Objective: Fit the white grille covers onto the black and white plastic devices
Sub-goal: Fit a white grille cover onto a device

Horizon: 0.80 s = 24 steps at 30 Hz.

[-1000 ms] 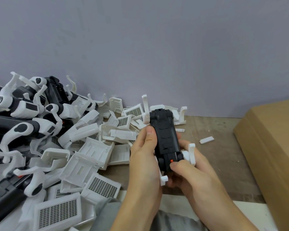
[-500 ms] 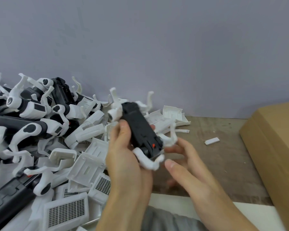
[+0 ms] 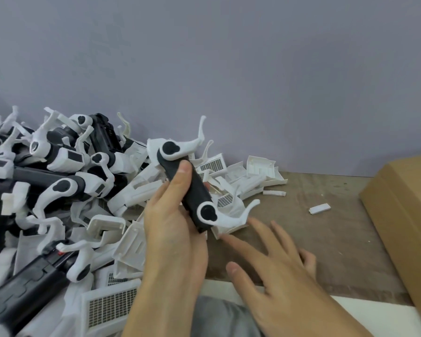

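My left hand (image 3: 173, 229) grips a black and white plastic device (image 3: 192, 190) by its black body, thumb on top, side facing me. White curved arms stick out at both ends of the device. My right hand (image 3: 272, 261) hovers empty just right of it with fingers spread, off the device. A white grille cover (image 3: 107, 307) lies grid up at the front left, another grille cover (image 3: 213, 164) at the back of the pile. A heap of more devices (image 3: 66, 173) fills the left.
A brown cardboard box (image 3: 404, 222) stands at the right edge. A small white strip (image 3: 319, 208) and another white strip (image 3: 274, 193) lie on the worn wooden table (image 3: 326, 239). Grey wall behind. White table edge near me.
My left hand has rolled the device onto its side and lifted it left. My right hand has let go of it and dropped away, fingers spread.
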Available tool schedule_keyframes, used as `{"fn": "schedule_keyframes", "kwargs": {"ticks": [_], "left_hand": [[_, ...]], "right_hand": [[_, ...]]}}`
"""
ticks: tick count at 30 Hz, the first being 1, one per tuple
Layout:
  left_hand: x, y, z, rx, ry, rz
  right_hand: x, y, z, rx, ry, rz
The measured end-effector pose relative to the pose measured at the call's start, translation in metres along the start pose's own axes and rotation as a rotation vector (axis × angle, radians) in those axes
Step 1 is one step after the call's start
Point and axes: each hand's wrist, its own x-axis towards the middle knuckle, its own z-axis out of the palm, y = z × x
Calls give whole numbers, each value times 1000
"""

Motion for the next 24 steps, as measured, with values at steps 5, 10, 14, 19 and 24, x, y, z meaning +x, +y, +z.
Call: {"fn": "schedule_keyframes", "kwargs": {"ticks": [5, 10, 14, 19, 24], "left_hand": [[2, -1, -2, 28, 11, -4], [2, -3, -2, 51, -7, 11], [3, -7, -3, 108, -27, 25], [2, -18, -1, 247, -57, 23], [-3, -31, 1, 567, -74, 28]], "right_hand": [[1, 4, -4, -67, 156, -5], [4, 9, -9, -65, 234, 29], [4, 11, -11, 340, 490, 37], [9, 23, -16, 1036, 501, 269], [10, 26, -17, 1275, 535, 310]]}}
